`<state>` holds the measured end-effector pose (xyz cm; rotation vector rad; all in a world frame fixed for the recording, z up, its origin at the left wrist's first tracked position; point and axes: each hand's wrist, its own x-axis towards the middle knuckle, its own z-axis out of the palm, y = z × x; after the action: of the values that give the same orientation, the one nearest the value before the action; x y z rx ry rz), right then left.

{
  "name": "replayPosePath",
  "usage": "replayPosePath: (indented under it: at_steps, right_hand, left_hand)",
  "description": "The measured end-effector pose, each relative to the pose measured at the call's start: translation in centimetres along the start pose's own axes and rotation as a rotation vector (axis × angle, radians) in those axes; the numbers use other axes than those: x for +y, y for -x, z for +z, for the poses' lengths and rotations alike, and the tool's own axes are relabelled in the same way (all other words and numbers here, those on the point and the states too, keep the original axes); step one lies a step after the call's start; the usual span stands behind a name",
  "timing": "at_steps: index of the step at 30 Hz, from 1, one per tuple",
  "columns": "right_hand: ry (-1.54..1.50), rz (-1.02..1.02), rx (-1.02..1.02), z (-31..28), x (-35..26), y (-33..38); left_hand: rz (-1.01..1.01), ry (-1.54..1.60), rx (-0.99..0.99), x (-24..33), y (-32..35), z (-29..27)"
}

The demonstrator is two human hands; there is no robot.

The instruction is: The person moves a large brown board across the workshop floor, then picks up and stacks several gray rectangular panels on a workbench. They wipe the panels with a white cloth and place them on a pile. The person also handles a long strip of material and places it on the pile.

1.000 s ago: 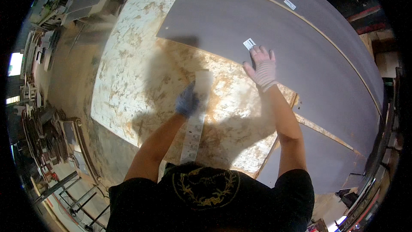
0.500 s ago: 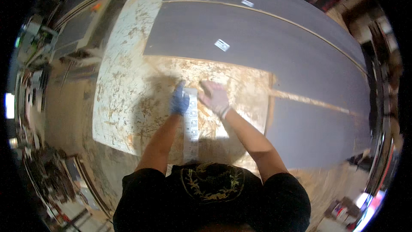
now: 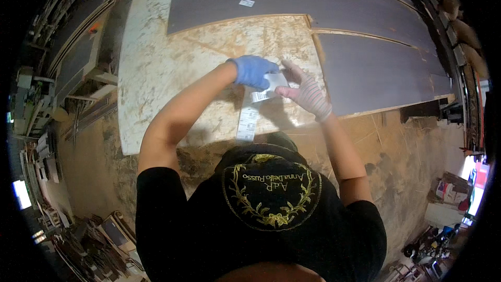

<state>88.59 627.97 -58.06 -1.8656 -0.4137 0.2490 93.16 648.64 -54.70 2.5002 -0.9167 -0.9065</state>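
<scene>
My left hand [image 3: 254,72], in a blue glove, is closed on the upper end of a label strip [image 3: 247,121]. That end is lifted and bent over, with a pale, shiny face turned up. The rest of the strip, printed with a row of labels, runs down toward my body over the worktable. My right hand [image 3: 309,95], in a pale glove with pinkish stripes, is beside the bent end. Its thumb touches the strip's edge, while its forefinger stands apart from the thumb. The right hand's other fingers are partly hidden.
Beneath my hands is a worn, whitish worktable [image 3: 148,73] with brown stains. Dark grey panels [image 3: 365,73] with light edges lie at the far side and right. One carries a small white label [image 3: 247,3]. Boards [image 3: 78,73] stand at the left; stacked scraps [image 3: 112,232] lie lower left.
The strip's upper end has been lifted and bent over in my left hand. My left hand has swung across above it, and my right hand has come to its edge. The view has shifted.
</scene>
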Motion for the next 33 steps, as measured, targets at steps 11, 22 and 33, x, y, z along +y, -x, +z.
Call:
replayPosePath:
  at_steps: [11, 22, 33]
  right_hand:
    - [-0.718, 0.152, 0.483, 5.1, 0.5, 11.7]
    - [-0.856, 0.098, 0.916, 1.7, 1.3, 23.1]
    - [-0.668, 0.341, 1.109, -8.3, 6.3, 36.2]
  left_hand:
    - [-0.019, 1.467, 0.187, 3.9, 6.2, 15.2]
    - [-0.168, 1.748, -0.381, 15.7, 0.2, 20.0]
    - [0.187, 1.77, 0.594, 25.0, -16.4, 15.2]
